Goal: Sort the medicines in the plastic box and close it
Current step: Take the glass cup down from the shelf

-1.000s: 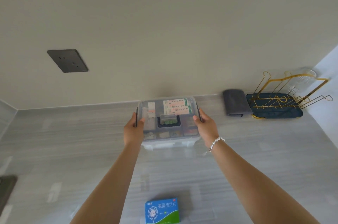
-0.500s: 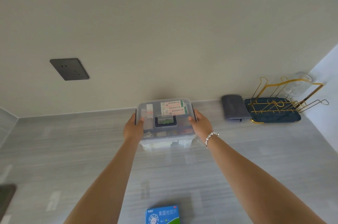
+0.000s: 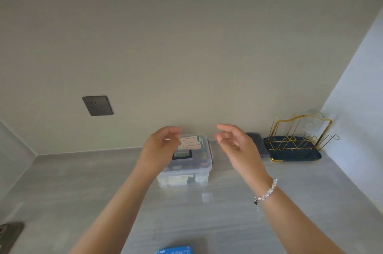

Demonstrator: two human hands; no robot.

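Observation:
The clear plastic box [image 3: 196, 173] stands on the grey counter against the back wall with its lid on; medicine packets show through the lid around a dark handle. My left hand [image 3: 159, 148] hovers above the box's left side, fingers loosely curled, holding nothing and hiding that part of the lid. My right hand [image 3: 234, 142] is raised to the right of the box, apart from it, fingers relaxed and empty. A blue medicine packet [image 3: 176, 250] lies on the counter at the near edge of the view, partly cut off.
A folded grey cloth [image 3: 257, 144] and a dark tray with a gold wire rack [image 3: 294, 148] sit at the back right. A dark wall socket [image 3: 97, 105] is on the wall to the left. A dark object [image 3: 10, 235] is at the lower left corner.
Both hands gripped the box's sides earlier and pushed it back towards the wall. Now they have let go and lifted off it.

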